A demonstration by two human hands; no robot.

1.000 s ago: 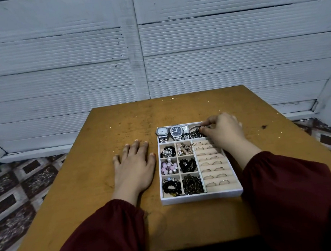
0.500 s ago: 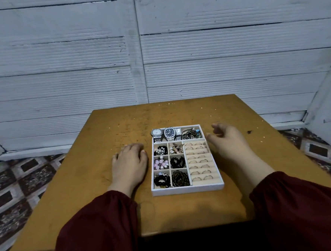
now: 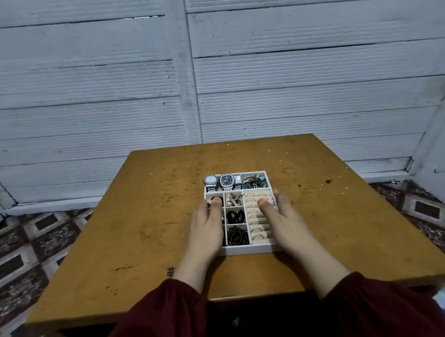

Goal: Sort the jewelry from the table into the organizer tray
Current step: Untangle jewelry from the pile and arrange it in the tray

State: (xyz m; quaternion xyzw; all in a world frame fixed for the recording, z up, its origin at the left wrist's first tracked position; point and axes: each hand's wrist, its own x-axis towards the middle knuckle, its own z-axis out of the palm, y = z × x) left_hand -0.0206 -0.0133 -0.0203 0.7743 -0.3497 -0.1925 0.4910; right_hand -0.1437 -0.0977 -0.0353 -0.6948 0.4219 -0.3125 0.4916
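wall (image 3: 79, 99): pale grey ribbed panels behind the table; top and both sides are cut off by the frame.
table (image 3: 141, 226): worn brown top. Its near edge is partly covered by the arms.
floor (image 3: 25, 261): patterned tiles on either side of the table, blurred at the lower right corner.
sleeves (image 3: 161, 320): dark red, cut off at the bottom edge.
organizer tray (image 3: 248, 249): white, standing on the table just right of centre, with both hands on its long sides.
left hand (image 3: 207, 227): grips the tray's left side, thumb lying over the left column. Its fingers go down outside the wall and are hidden. Half a second ago it lay flat on the table beside the tray.
right hand (image 3: 281, 217): grips the tray's right side, thumb across the ring rolls and fingers hidden outside. Earlier it hung just off that side, apart from the tray.
ring rolls (image 3: 255, 216): beige rows in the right section, holding thin rings (image 3: 257, 236). The right ends are hidden under the thumb.
watches (image 3: 227, 180): two silver ones side by side in the far-left compartment.
metal tangle (image 3: 254, 182): fills the far-right compartment; the pieces are too small to tell apart.
dark beads (image 3: 237, 235): fill the two nearer middle squares.
pale trinkets (image 3: 232, 199): in the far middle square.
left column: one dark piece shows by the left thumb tip; the nearer squares are hidden by the hand.
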